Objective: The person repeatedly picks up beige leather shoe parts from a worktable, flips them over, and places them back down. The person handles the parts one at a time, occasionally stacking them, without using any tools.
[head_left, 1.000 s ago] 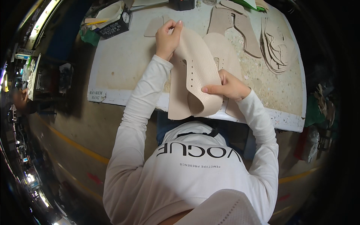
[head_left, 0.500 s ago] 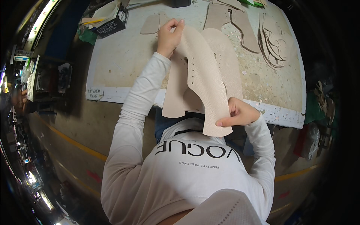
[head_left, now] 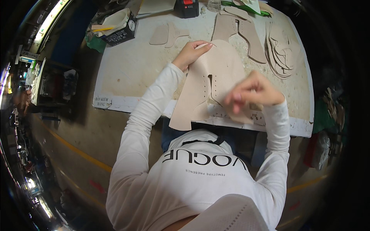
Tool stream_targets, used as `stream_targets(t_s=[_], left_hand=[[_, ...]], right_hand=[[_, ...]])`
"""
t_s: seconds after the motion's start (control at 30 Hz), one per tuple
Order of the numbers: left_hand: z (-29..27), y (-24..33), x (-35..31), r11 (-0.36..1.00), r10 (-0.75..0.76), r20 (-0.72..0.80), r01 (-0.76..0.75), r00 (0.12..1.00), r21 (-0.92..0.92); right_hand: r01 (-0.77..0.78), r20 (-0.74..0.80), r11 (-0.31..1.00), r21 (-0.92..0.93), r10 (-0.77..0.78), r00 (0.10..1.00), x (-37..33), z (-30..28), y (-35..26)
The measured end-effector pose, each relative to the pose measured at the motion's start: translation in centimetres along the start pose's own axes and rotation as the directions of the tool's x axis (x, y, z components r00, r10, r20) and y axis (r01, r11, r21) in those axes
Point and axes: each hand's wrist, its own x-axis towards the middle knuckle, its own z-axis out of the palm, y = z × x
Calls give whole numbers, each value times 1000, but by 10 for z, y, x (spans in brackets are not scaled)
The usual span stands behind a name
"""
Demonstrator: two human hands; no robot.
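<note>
A beige, grained leather piece with a rounded top, a central slit and rows of small punched holes lies over the table's front edge. Its left leg hangs past that edge. At its upper left rim, my left hand is closed on the leather, thumb on top. My right hand hovers by the piece's right leg, smeared by motion. Its fingers are bent, but whether they touch the leather I cannot make out. The right leg is partly hidden behind that hand.
More cut leather pieces lie stacked at the far right, beside a bundle of thin leather strips. Two small leather pieces rest at the far left, near a black box. A black-and-red block stands at the back.
The leather piece has gone from bent up and folded over to lying flatter, its slit now visible. My right hand has left its lower end and moved up and right.
</note>
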Motion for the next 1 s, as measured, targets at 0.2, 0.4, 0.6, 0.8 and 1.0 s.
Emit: stream_targets(t_s=[0.2, 0.4, 0.6, 0.8, 1.0], left_hand=[[-2, 5, -1, 986, 166, 171, -164, 971, -25], [1, 1, 5, 1000, 23, 230, -20, 973, -15], [6, -4, 4, 972, 103, 115, -125, 988, 200], [0, 1, -14, 968, -46, 164, 3, 985, 250], [0, -5, -35, 968, -138, 166, 98, 976, 230]], right_hand=[[98, -628, 894, -436, -381, 679, 86, -44, 48], [61, -658, 983, -175, -162, 736, 111, -48, 97], [31, -693, 919, -392, -317, 648, 111, -33, 101], [-193, -755, 874, -447, -253, 605, 110, -20, 94], [-225, -861, 911, -346, -213, 461, 113, -28, 101]])
